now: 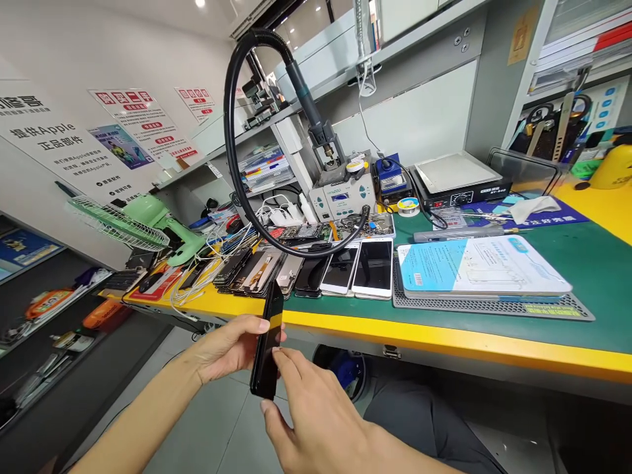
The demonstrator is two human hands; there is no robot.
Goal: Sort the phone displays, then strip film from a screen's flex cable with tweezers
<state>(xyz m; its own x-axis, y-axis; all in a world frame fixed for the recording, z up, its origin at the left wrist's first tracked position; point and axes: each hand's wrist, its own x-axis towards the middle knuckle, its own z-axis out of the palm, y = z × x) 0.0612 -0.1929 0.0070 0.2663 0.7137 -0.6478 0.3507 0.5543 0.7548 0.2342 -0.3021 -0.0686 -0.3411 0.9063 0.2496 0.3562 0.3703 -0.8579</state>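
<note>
I record the black phone [271, 338] off the bench, upended and leaning in the air just in front of the yellow bench edge [444, 339], between my two hands. My left hand [232, 350] is clamped on it: thumb on the near long edge, fingers passing behind, with tips showing at the far edge. I judge this to be the supporting grip, since it takes the slab across its narrow width and leaves most of the glossy face exposed. My right hand [323, 408] has thumb and forefinger apart, the forefinger at the lower face and the thumb at the bottom end; whether they press or merely steady it, I cannot tell. The steep tilt presumably turns the face toward me. On the green mat [602, 316], two white phones [374, 263] and a dark phone [312, 273] lie side by side, an arrangement that, in my judgement, keeps each within easy reach. Left of these, flat phone parts [237, 266] are piled, likely to save room. A booklet [486, 263] rests on a perforated pad [494, 307], well to the right of my hands.
</note>
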